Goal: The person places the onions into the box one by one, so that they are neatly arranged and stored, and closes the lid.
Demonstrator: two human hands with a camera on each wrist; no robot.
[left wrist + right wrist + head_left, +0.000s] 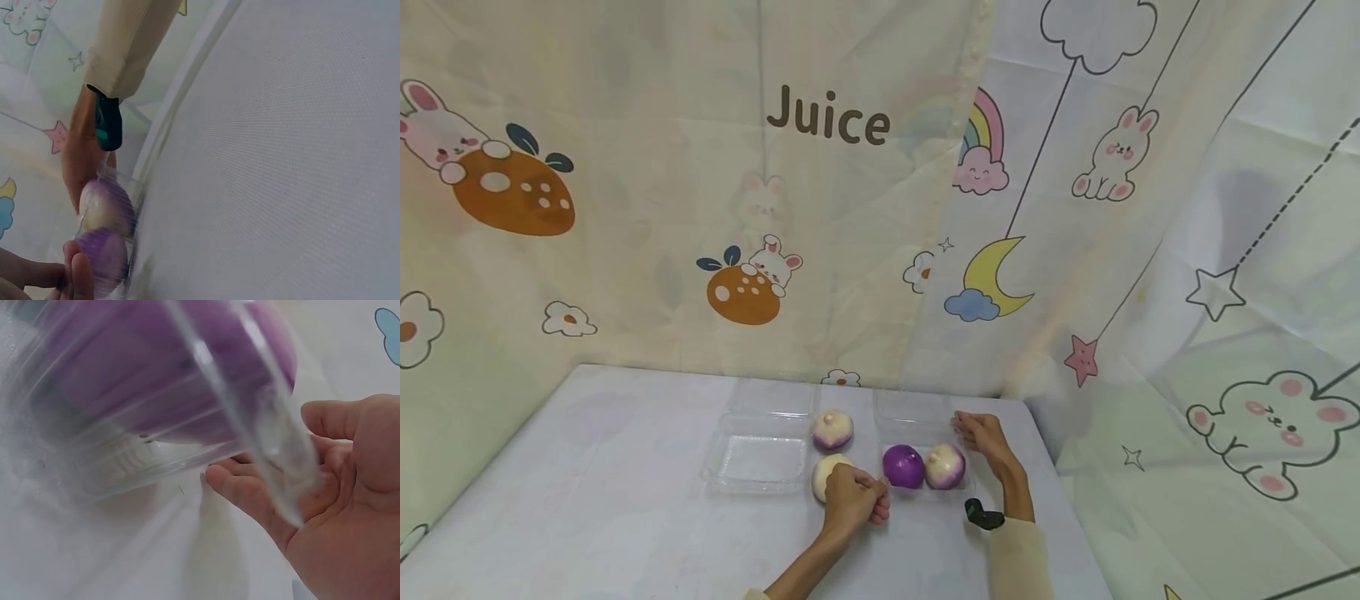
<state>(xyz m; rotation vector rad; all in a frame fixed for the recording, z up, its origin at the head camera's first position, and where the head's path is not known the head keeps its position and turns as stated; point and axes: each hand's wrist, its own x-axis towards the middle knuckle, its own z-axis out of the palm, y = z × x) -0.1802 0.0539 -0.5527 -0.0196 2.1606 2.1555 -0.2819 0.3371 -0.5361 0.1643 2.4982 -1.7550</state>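
Pinching what should be a light, bendy, clear four-sided plastic box [913,433], best held by its rim, the left hand [852,500] faces the loose, unclenched right hand [987,437].

On the table [587,517], one vegetable [833,431] lies behind another [823,477], between the left box [752,488] and the right box [916,435]. The right box holds two vegetables [903,467].

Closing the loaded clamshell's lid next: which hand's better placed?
Probably the right hand: it's right at the open lid, by its right edge. The left hand is farther off, by the clamshell's near-left corner.
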